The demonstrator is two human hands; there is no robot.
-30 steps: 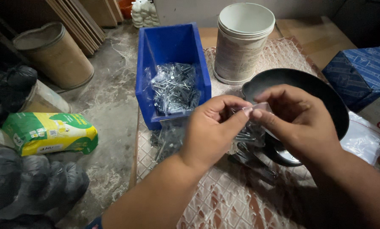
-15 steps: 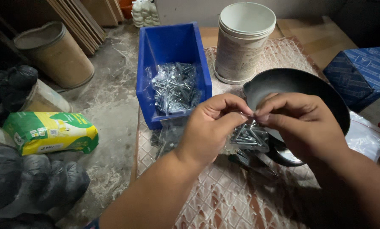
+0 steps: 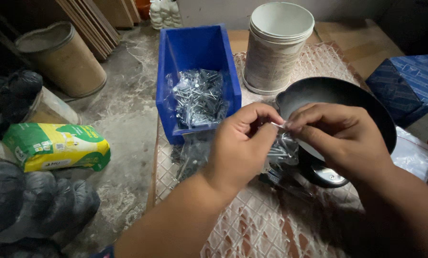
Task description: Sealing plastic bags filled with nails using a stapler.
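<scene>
I saw the patterned table cover (image 3: 281, 224) under everything, with a blue bin (image 3: 195, 52) of bagged screws at its far left and a white bucket (image 3: 278, 43) beside it. A black bowl (image 3: 338, 100) sat just behind the hands. My left hand (image 3: 240, 148) and right hand (image 3: 340, 136) met above the cover, fingertips of both pinched shut on the top edge of a small clear bag of screws (image 3: 281, 152), which hung between them.

I see a dusty, stained concrete floor (image 3: 123, 119) in dim light. Wooden boards (image 3: 97, 19) lean at the back beside a cardboard drum (image 3: 63, 59).
</scene>
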